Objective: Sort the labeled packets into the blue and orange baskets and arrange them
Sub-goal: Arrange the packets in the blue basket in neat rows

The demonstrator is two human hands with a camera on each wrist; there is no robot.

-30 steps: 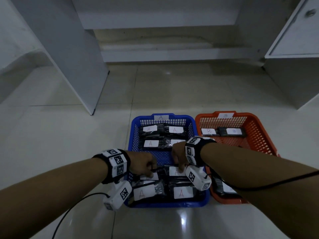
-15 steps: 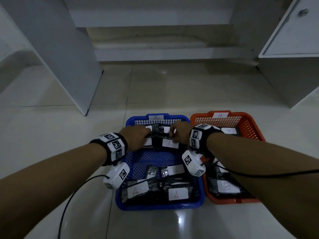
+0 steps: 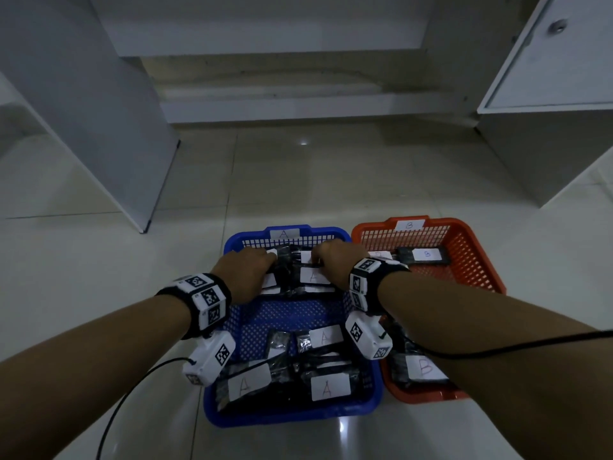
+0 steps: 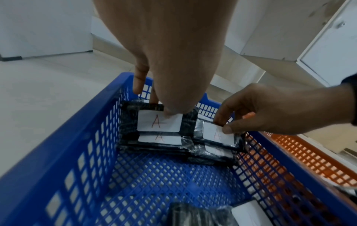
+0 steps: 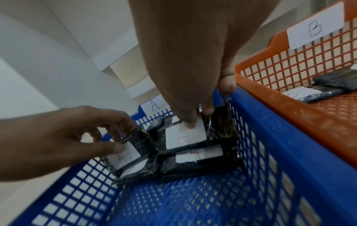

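On the pale tiled floor point(image 3: 99, 267) a blue plastic mesh basket point(image 3: 292, 416) tagged A sits touching an orange plastic mesh basket point(image 3: 477, 260) tagged B. In the blue one, black wrapped packets with white A labels lie in two groups: a loose pile point(image 3: 285, 376) at the near end and two short stacks at the far wall. The left hand point(image 3: 247, 270) pinches the top packet of the left stack point(image 4: 154, 122), thumb on its label. The right hand point(image 3: 338, 258) likewise pinches the top packet of the right stack point(image 5: 185, 136). B-labelled packets point(image 3: 424, 254) lie in the orange basket.
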